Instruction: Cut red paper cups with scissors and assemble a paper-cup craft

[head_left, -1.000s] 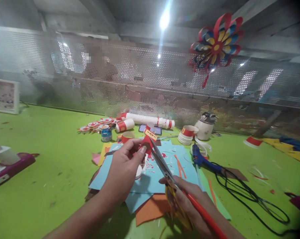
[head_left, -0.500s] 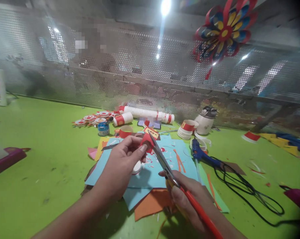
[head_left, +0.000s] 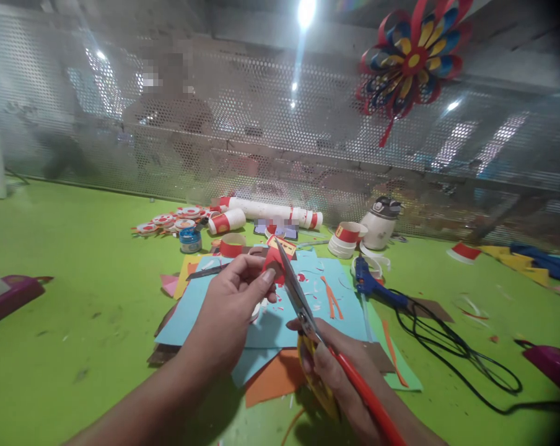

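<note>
My left hand (head_left: 233, 297) pinches a small red paper piece (head_left: 274, 259) between thumb and fingers, above light blue sheets (head_left: 187, 310). My right hand (head_left: 336, 365) is wrapped round scissors (head_left: 303, 313) with one red and one yellow handle. Their blades point up and away, lying beside the right edge of the red piece. Whether they touch it is hard to tell. Paper scraps and two thin orange strips (head_left: 331, 298) lie on the blue sheet. An orange sheet (head_left: 273, 379) sticks out below it.
A blue glue gun (head_left: 382, 290) with a black cord (head_left: 447, 347) lies right. Behind are a blue jar (head_left: 190, 240), paper cups (head_left: 347, 238), a long white tube (head_left: 271, 210) and a white jug (head_left: 381, 224). A paper flower (head_left: 414, 61) hangs upper right.
The scissors' yellow handle has swung out from the red one, so they are spread wider. The whole view has shifted slightly. My left hand still holds the red piece.
</note>
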Demonstrator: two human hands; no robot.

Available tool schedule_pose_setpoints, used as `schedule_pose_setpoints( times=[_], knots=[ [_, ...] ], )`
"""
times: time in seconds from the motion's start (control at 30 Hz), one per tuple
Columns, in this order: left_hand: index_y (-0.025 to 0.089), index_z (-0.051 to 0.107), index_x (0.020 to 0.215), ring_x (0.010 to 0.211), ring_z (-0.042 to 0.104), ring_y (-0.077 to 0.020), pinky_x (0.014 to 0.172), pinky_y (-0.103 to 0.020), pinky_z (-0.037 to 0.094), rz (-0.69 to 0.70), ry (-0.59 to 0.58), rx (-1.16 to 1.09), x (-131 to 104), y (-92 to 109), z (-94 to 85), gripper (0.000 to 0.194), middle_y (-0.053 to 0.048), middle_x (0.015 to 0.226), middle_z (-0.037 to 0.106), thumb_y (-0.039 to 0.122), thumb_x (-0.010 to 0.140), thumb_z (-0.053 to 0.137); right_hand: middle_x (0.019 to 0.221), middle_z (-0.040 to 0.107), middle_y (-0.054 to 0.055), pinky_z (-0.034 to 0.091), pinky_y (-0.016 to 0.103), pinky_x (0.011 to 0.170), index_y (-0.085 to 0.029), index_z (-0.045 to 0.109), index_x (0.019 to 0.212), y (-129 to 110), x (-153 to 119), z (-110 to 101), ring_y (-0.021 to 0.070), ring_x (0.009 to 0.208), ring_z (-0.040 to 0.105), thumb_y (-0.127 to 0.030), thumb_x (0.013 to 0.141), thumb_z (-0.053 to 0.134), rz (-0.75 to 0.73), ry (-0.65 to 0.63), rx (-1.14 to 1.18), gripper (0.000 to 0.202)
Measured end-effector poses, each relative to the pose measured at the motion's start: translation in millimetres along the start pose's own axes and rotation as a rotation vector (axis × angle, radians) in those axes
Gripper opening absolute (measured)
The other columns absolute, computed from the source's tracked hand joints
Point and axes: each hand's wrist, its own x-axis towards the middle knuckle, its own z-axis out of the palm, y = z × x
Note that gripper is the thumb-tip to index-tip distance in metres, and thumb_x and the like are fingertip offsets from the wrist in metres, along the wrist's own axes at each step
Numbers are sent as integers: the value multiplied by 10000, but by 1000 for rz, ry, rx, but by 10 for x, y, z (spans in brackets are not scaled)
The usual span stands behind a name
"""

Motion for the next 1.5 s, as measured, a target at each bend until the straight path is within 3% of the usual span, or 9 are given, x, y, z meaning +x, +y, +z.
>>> schedule_pose_setpoints(
  times=[0.47, 0.9, 1.17, 1.5],
  knots=[
    [181, 643, 794, 615, 554, -117, 584, -239, 449, 30, 106, -61, -79, 100, 107, 129, -12, 773, 649, 272, 745, 720, 674, 441, -12, 330, 253, 535, -179, 564, 1091, 23, 9, 30, 129, 586, 399, -703, 871, 364, -17, -7, 6, 602],
    [177, 629, 840, 635, 557, -94, 589, -231, 449, 29, 110, -120, -70, 31, 105, 187, -8, 842, 647, 294, 737, 734, 699, 430, -1, 369, 266, 572, -191, 560, 1086, 6, -40, 85, 144, 628, 429, -689, 891, 335, 27, 24, 50, 580],
    [182, 601, 875, 645, 554, -107, 584, -229, 417, -11, 61, -73, -58, 40, 66, 202, 3, 762, 614, 330, 777, 698, 637, 392, -29, 294, 245, 506, -158, 565, 1048, 13, -31, 74, 110, 546, 377, -683, 903, 316, -1, 47, -12, 599],
    [189, 610, 832, 653, 463, -83, 629, -236, 383, -38, -117, -44, 25, 62, -147, 125, 16, 771, 579, 287, 804, 684, 646, 454, -6, 322, 257, 531, -164, 587, 1075, -29, -39, -56, 123, 561, 402, -692, 890, 338, 71, -37, 70, 612]
  ],
)
